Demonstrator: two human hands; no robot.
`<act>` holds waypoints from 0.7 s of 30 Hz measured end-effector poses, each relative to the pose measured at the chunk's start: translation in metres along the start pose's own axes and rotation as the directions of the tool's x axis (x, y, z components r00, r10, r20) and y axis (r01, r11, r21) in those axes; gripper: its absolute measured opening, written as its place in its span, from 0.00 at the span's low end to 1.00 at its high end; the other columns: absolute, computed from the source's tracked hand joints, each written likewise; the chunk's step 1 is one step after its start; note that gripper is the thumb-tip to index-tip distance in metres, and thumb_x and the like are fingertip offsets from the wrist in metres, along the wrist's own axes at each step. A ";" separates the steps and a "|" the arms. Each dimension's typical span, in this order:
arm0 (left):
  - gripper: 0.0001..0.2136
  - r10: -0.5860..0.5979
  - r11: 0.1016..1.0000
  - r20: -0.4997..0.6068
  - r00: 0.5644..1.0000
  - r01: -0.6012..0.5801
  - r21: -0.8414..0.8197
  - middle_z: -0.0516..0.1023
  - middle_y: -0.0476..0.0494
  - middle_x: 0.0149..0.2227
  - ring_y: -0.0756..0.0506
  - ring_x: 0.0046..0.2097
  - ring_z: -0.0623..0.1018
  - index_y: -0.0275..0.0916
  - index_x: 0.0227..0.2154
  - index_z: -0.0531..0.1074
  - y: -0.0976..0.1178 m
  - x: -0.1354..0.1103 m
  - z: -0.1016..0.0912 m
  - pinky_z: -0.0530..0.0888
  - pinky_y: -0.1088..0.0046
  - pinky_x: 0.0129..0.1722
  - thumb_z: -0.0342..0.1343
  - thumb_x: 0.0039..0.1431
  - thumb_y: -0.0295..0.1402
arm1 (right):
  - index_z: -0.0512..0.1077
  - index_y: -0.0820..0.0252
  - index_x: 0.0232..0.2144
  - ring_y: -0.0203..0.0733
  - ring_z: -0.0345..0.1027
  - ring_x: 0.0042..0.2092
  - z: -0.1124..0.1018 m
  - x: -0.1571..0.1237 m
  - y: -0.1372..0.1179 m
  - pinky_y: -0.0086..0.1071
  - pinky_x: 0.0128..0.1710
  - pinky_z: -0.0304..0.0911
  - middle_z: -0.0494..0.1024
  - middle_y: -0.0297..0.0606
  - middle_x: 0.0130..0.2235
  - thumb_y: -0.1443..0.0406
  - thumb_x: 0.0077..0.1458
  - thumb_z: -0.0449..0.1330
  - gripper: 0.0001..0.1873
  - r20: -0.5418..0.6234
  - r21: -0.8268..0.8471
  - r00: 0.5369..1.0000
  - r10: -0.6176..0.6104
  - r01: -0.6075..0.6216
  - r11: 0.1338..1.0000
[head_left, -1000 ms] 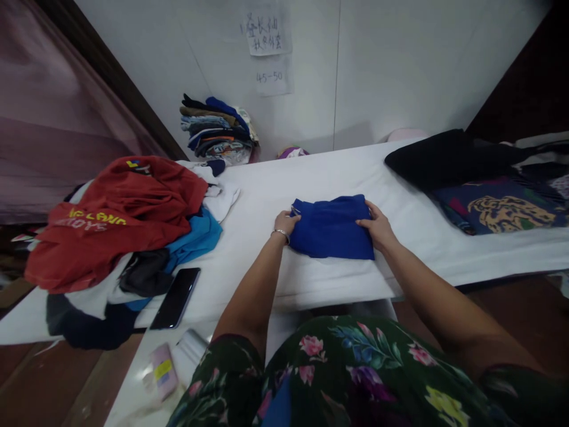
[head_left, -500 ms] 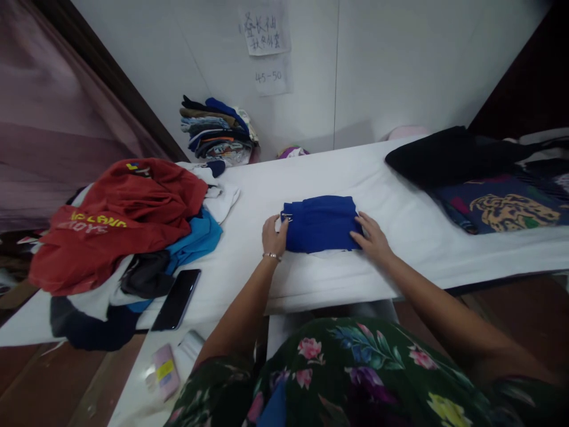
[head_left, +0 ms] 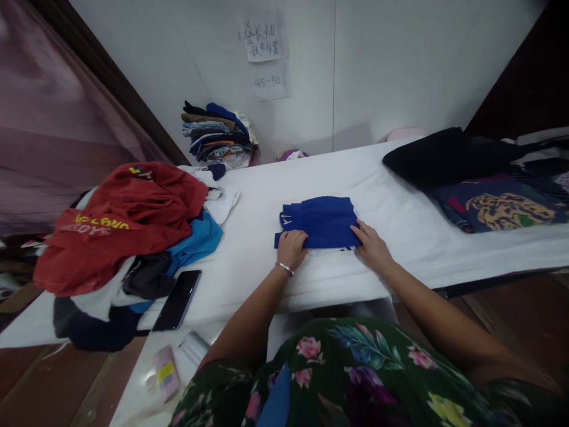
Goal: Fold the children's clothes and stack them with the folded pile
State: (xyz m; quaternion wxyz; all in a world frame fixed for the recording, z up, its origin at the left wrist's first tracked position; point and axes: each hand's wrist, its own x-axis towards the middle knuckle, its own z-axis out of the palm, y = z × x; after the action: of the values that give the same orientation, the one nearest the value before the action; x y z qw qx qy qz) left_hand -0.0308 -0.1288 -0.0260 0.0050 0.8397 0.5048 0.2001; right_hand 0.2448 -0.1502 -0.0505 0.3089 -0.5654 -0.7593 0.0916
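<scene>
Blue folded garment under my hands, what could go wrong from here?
The blue folded garment isn't squared: a corner juts out past the left hand, so the layers might slip. A white edge shows beneath it, near the right hand, and could get folded in crooked. The black phone lies close to the edge of the table, beside the clothes pile, so it could get knocked off.

White-covered table [head_left: 400, 190], folded blue garment [head_left: 319, 222], heap of red and teal clothes [head_left: 124, 222], black smartphone [head_left: 176, 300], dark garments [head_left: 489, 184], perhaps sweaters
</scene>
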 end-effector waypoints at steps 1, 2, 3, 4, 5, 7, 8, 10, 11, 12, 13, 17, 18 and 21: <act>0.16 -0.009 1.000 -0.007 1.000 0.009 0.013 0.74 0.42 0.47 0.41 0.51 0.70 0.41 0.43 0.71 -0.001 0.001 0.000 0.61 0.61 0.53 0.55 0.49 0.24 | 0.62 0.54 0.58 0.52 0.54 0.60 0.001 -0.001 0.001 0.49 0.56 0.59 0.57 0.38 0.63 0.75 0.43 0.52 0.36 -0.014 -0.033 1.000 -0.002 0.001 0.999; 0.16 -0.022 0.999 -0.015 1.000 0.023 0.027 0.74 0.42 0.47 0.41 0.51 0.70 0.40 0.42 0.71 -0.003 0.002 0.001 0.63 0.61 0.51 0.54 0.48 0.23 | 0.62 0.55 0.57 0.52 0.55 0.60 0.002 -0.001 0.001 0.48 0.55 0.60 0.58 0.39 0.62 0.76 0.43 0.52 0.36 -0.025 -0.060 1.000 -0.010 0.008 0.998; 0.17 -0.035 0.999 -0.023 0.999 0.036 0.039 0.74 0.41 0.47 0.41 0.50 0.70 0.40 0.42 0.71 -0.004 0.003 0.002 0.64 0.61 0.50 0.54 0.47 0.22 | 0.62 0.56 0.57 0.53 0.57 0.59 0.002 -0.001 0.002 0.48 0.54 0.61 0.58 0.40 0.62 0.76 0.43 0.52 0.36 -0.032 -0.081 0.999 -0.020 0.017 0.997; 0.17 -0.044 0.998 -0.031 0.999 0.045 0.048 0.74 0.41 0.46 0.40 0.50 0.70 0.40 0.41 0.71 -0.004 0.004 0.003 0.64 0.61 0.49 0.53 0.47 0.21 | 0.63 0.56 0.57 0.53 0.58 0.58 0.003 -0.001 0.002 0.48 0.54 0.61 0.58 0.41 0.62 0.76 0.43 0.52 0.36 -0.037 -0.094 0.999 -0.028 0.025 0.995; 0.17 -0.045 0.998 -0.035 0.998 0.047 0.051 0.75 0.41 0.46 0.40 0.50 0.70 0.40 0.41 0.71 -0.005 0.004 0.003 0.65 0.61 0.48 0.53 0.46 0.20 | 0.63 0.56 0.57 0.53 0.59 0.58 0.004 -0.001 0.003 0.47 0.54 0.62 0.58 0.41 0.62 0.76 0.44 0.52 0.35 -0.038 -0.100 0.999 -0.034 0.030 0.995; 0.17 -0.031 0.999 -0.038 0.999 0.032 0.034 0.74 0.41 0.46 0.41 0.50 0.70 0.40 0.41 0.70 -0.006 0.003 0.003 0.65 0.61 0.49 0.53 0.46 0.21 | 0.62 0.56 0.57 0.52 0.59 0.58 0.005 -0.002 0.006 0.47 0.53 0.62 0.57 0.41 0.62 0.75 0.44 0.52 0.35 -0.039 -0.092 0.998 -0.042 0.038 0.995; 0.17 -0.020 1.000 -0.039 0.999 0.021 0.017 0.74 0.41 0.46 0.41 0.50 0.70 0.40 0.41 0.70 -0.006 0.001 0.003 0.64 0.61 0.50 0.54 0.46 0.22 | 0.61 0.55 0.58 0.52 0.59 0.58 0.005 -0.002 0.007 0.47 0.53 0.62 0.57 0.41 0.63 0.74 0.45 0.52 0.36 -0.043 -0.083 0.998 -0.052 0.048 0.995; 0.18 -0.002 1.000 -0.042 0.999 0.001 -0.016 0.73 0.41 0.48 0.41 0.52 0.69 0.40 0.44 0.70 -0.005 -0.004 0.000 0.62 0.61 0.53 0.54 0.47 0.25 | 0.59 0.55 0.59 0.53 0.57 0.59 0.005 -0.003 0.009 0.48 0.54 0.60 0.56 0.41 0.63 0.72 0.46 0.53 0.35 -0.065 -0.070 0.993 -0.093 0.089 0.994; 0.19 -0.001 1.000 -0.046 0.999 0.000 -0.025 0.73 0.41 0.49 0.41 0.53 0.69 0.40 0.45 0.69 -0.003 -0.007 -0.001 0.60 0.60 0.55 0.55 0.48 0.27 | 0.59 0.55 0.59 0.53 0.55 0.60 0.004 -0.004 0.009 0.49 0.55 0.59 0.55 0.42 0.63 0.70 0.48 0.54 0.34 -0.084 -0.070 0.989 -0.119 0.113 0.991; 0.20 -0.004 1.000 -0.049 0.999 0.002 -0.028 0.72 0.41 0.51 0.41 0.54 0.68 0.40 0.48 0.68 -0.002 -0.011 -0.003 0.58 0.58 0.57 0.55 0.48 0.29 | 0.58 0.55 0.60 0.54 0.53 0.61 0.004 -0.004 0.008 0.51 0.56 0.57 0.54 0.43 0.64 0.68 0.49 0.54 0.34 -0.102 -0.075 0.984 -0.145 0.137 0.988; 0.22 -0.008 1.000 -0.051 0.999 0.006 -0.025 0.70 0.41 0.53 0.40 0.55 0.67 0.40 0.50 0.67 0.001 -0.014 -0.004 0.55 0.56 0.59 0.55 0.49 0.31 | 0.57 0.55 0.60 0.54 0.51 0.62 0.003 -0.005 0.006 0.51 0.56 0.55 0.53 0.44 0.64 0.66 0.51 0.55 0.33 -0.114 -0.083 0.979 -0.171 0.162 0.983; 0.29 -0.002 1.000 -0.058 0.998 0.004 0.019 0.65 0.39 0.58 0.37 0.60 0.62 0.40 0.56 0.62 0.012 -0.022 -0.005 0.46 0.49 0.61 0.58 0.48 0.36 | 0.56 0.57 0.60 0.53 0.45 0.64 0.003 -0.007 -0.005 0.51 0.58 0.50 0.53 0.46 0.64 0.58 0.55 0.55 0.31 -0.049 -0.135 0.966 -0.256 0.247 0.960; 0.29 -0.003 1.000 -0.064 0.998 0.005 0.027 0.66 0.38 0.58 0.36 0.59 0.62 0.40 0.56 0.62 0.014 -0.021 -0.004 0.45 0.48 0.61 0.58 0.49 0.37 | 0.57 0.57 0.60 0.52 0.45 0.64 0.004 -0.007 -0.008 0.50 0.58 0.50 0.54 0.46 0.64 0.56 0.56 0.55 0.31 -0.024 -0.146 0.965 -0.263 0.257 0.955; 0.22 -0.022 0.999 -0.096 0.995 0.024 0.021 0.72 0.39 0.52 0.38 0.55 0.67 0.41 0.50 0.67 0.015 -0.013 0.000 0.44 0.48 0.61 0.58 0.50 0.37 | 0.59 0.58 0.59 0.51 0.47 0.64 0.007 -0.007 -0.011 0.49 0.58 0.51 0.56 0.46 0.63 0.55 0.58 0.54 0.29 0.011 -0.161 0.971 -0.241 0.239 0.958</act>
State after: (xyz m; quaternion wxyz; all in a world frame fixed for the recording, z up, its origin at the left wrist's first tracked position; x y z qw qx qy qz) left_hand -0.0232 -0.1477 -0.0274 -0.0262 0.8233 0.5164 0.2343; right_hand 0.2329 -0.1584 -0.0535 0.2742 -0.4927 -0.8258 -0.0107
